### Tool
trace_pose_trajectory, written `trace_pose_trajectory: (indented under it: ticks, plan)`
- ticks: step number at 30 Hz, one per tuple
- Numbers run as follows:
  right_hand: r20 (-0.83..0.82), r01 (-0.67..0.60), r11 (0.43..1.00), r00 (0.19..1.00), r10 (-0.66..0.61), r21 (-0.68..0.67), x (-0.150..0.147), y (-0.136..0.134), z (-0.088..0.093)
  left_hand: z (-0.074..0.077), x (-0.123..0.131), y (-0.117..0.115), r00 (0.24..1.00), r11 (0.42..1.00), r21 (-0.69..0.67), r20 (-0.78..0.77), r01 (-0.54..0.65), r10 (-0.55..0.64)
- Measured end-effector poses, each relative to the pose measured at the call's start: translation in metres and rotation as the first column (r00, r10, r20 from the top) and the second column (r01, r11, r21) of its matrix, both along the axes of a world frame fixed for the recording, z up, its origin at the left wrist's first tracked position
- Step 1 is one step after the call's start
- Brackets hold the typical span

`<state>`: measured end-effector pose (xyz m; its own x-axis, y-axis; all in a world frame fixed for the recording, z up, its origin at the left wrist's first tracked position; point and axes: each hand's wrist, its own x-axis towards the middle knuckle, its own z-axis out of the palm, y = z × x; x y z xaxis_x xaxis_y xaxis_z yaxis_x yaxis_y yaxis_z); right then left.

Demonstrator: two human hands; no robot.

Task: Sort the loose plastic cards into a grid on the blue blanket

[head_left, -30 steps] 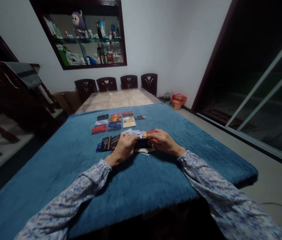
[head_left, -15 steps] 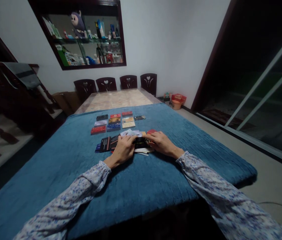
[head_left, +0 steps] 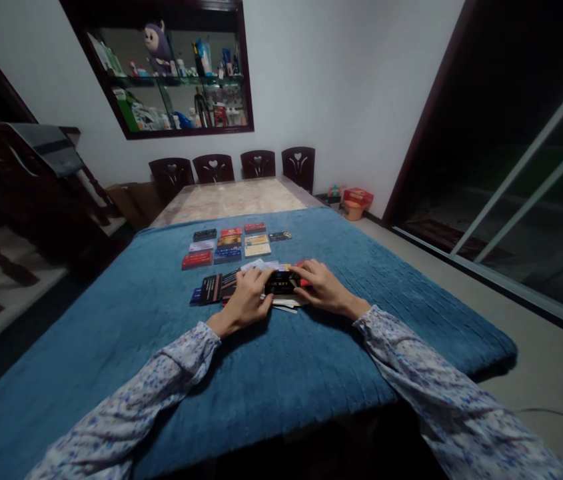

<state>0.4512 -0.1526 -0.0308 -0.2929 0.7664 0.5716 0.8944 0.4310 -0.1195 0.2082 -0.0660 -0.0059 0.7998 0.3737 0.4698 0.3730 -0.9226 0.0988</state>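
Note:
Between my hands is a black card with yellow lettering point(head_left: 281, 283), above a loose heap of cards. My left hand point(head_left: 247, 293) grips its left end with thumb and fingers, and my right hand point(head_left: 324, 288) pinches its right end. Whether it is one card or a small stack, I cannot tell. Pale cards point(head_left: 257, 265) lie just behind my left hand. Dark cards with a brown stripe point(head_left: 211, 289) spread out to the left, over a blue card point(head_left: 196, 296). White card edges point(head_left: 287, 303) stick out below the black card. A red card is partly hidden behind my right hand.
Farther back on the blue cloth point(head_left: 161, 347) stand card stacks in rows: red point(head_left: 196, 260), blue point(head_left: 228, 255), cream point(head_left: 258, 247) and several others. A single dark card point(head_left: 280, 236) lies to their right. Beyond are the bare tabletop point(head_left: 241, 197) and chairs point(head_left: 214, 169).
The black card's face has come into view, raised between my hands. My fingers have shifted to its two ends. The card stacks stay in place.

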Motion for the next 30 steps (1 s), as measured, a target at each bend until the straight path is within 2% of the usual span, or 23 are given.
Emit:
trace_pose_trajectory:
  ticks: [5,15,30]
  plan:
    - [0.005,-0.027,0.999,1.000,0.027,-0.031,0.001,-0.003,0.004,0.006,0.001,-0.002,0.999,0.998,-0.054,-0.047,-0.029,0.026]
    - [0.100,0.048,0.998,0.994,-0.044,-0.036,-0.002,-0.005,0.014,0.009,0.004,0.002,0.990,0.997,-0.054,-0.137,-0.052,0.045]
    - [0.186,0.083,0.997,0.979,-0.080,-0.005,0.004,0.007,0.024,0.030,0.010,0.014,0.975,0.993,-0.084,-0.211,-0.082,0.063]
